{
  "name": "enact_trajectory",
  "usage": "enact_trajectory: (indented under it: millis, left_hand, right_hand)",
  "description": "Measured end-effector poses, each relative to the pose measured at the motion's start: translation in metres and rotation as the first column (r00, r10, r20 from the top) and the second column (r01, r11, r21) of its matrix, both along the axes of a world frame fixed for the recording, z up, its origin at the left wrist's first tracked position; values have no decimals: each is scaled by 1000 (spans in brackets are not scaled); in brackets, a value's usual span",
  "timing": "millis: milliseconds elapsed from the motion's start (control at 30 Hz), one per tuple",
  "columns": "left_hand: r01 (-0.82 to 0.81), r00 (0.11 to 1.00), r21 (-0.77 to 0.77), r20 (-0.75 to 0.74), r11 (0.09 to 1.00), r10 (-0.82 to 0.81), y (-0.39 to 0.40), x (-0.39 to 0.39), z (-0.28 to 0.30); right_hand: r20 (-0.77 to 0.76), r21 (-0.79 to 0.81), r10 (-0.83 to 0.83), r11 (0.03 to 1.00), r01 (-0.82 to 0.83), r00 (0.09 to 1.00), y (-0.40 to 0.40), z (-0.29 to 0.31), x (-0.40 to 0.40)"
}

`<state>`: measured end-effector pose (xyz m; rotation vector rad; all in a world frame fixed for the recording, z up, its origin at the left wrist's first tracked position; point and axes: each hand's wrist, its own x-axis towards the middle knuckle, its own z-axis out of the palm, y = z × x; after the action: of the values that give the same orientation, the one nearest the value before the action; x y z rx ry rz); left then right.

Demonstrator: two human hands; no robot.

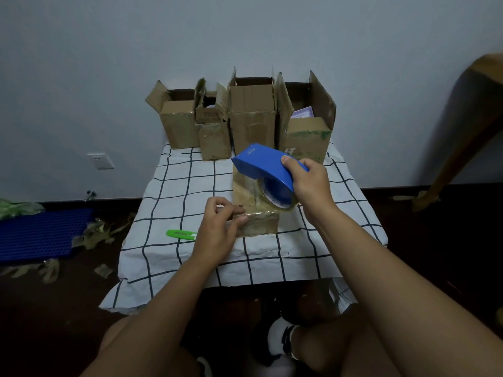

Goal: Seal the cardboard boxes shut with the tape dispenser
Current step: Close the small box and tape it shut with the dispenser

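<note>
Right hand (pixel 310 183) grips dispenser (pixel 265 165) (over box (pixel 255 213)).

Right hand (pixel 310 183) curled in grip; left hand (pixel 217 227) pinching, forearms extended.

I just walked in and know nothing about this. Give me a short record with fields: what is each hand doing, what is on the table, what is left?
right hand: right hand grips the blue tape dispenser over the small box
left hand: left hand pinches at the near left corner of that box, where tape lies
box state: closed, glossy tape on top
waiting: four open boxes at the back, flaps up
also on table: green cutter on the checked cloth
</note>
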<state>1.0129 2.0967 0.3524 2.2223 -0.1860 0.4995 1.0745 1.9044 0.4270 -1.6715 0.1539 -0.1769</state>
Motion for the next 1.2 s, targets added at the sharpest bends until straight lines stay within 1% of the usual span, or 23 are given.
enact_trajectory:
  millis: [100, 200, 267, 367, 567, 633, 733, 833, 967, 1000, 1133, 1200]
  left_hand:
    - [41, 999, -77, -11, 996, -42, 3, 0, -2]
    - [24, 1000, -63, -13, 998, -25, 0, 3, -3]
    - [40, 997, -97, -63, 995, -46, 1, 3, -1]
    - [98, 979, -213, -157, 972, -133, 8, -2, 2]
    - [178, 930, -249, -273, 952, -245, 22, 2, 10]
    - [193, 940, -194, -245, 962, -238, 22, 4, 11]
    - [164, 972, -42, -166, 986, -168, 18, 8, 8]
    - [135, 985, 21, -115, 991, -132, 17, 9, 7]
    - [181, 978, 122, -131, 976, -165, 21, 9, 10]
    - [171, 981, 154, -120, 973, -153, 19, 9, 12]
    - [3, 999, 265, 44, 964, -15, 6, 6, 15]
    - [-55, 995, 310, 91, 949, 29, 2, 3, 15]
  right_hand:
    - [-11, 35, -8, 999, 8, 1000, -4, -2, 1]
    - [-13, 68, -11, 998, 12, 1000, -4, -2, 1]
    - [-14, 84, -9, 996, 11, 1000, -4, -2, 1]
    - [-16, 76, -8, 997, 9, 1000, -5, -2, 0]
    - [-16, 59, -10, 998, 11, 1000, -4, -2, 0]
    - [-14, 49, -12, 999, 12, 1000, -3, -1, -1]
    - [-7, 46, -16, 999, 17, 1000, -3, -1, -1]
    - [0, 37, -22, 999, 22, 1000, -2, -1, -1]
    - [6, 32, -21, 999, 20, 1000, -1, -1, -2]
    - [6, 35, -20, 999, 20, 1000, -1, -1, -3]
    - [5, 52, -21, 998, 21, 1000, -1, -1, -3]
    - [6, 61, -21, 998, 21, 1000, -2, -1, -3]
